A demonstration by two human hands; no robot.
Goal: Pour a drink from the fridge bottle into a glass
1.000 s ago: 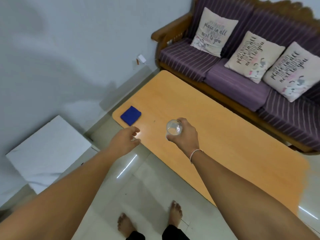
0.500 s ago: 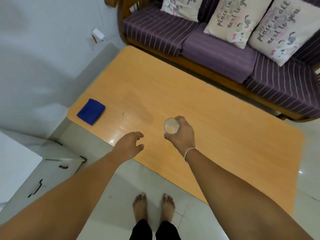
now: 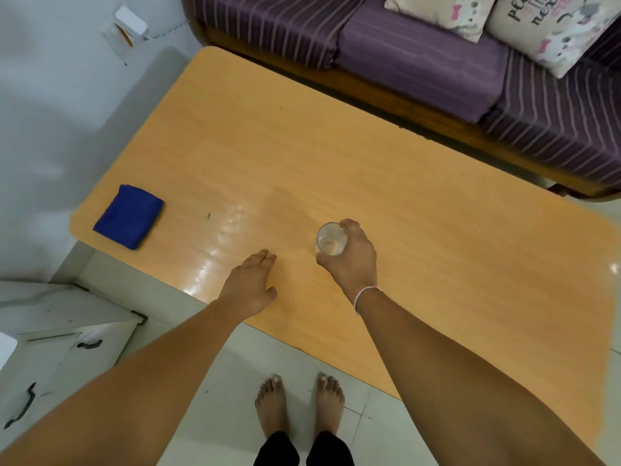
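Observation:
A small clear glass (image 3: 331, 239) is in my right hand (image 3: 353, 260), which grips it from the right side, low over the orange wooden table (image 3: 403, 203). Whether the glass touches the tabletop I cannot tell. The glass looks empty. My left hand (image 3: 250, 285) hovers over the table's near edge, to the left of the glass, holding nothing with its fingers loosely apart. No bottle is in view.
A folded blue cloth (image 3: 129, 216) lies at the table's left end. A purple striped sofa (image 3: 420, 62) with printed cushions runs along the far side. A white cabinet (image 3: 60, 338) stands at the lower left. My bare feet (image 3: 299, 403) are on the tiled floor.
The view has tilted down and closer to the table. My right hand has carried the glass lower over the tabletop, and my left hand has moved over the table's near edge.

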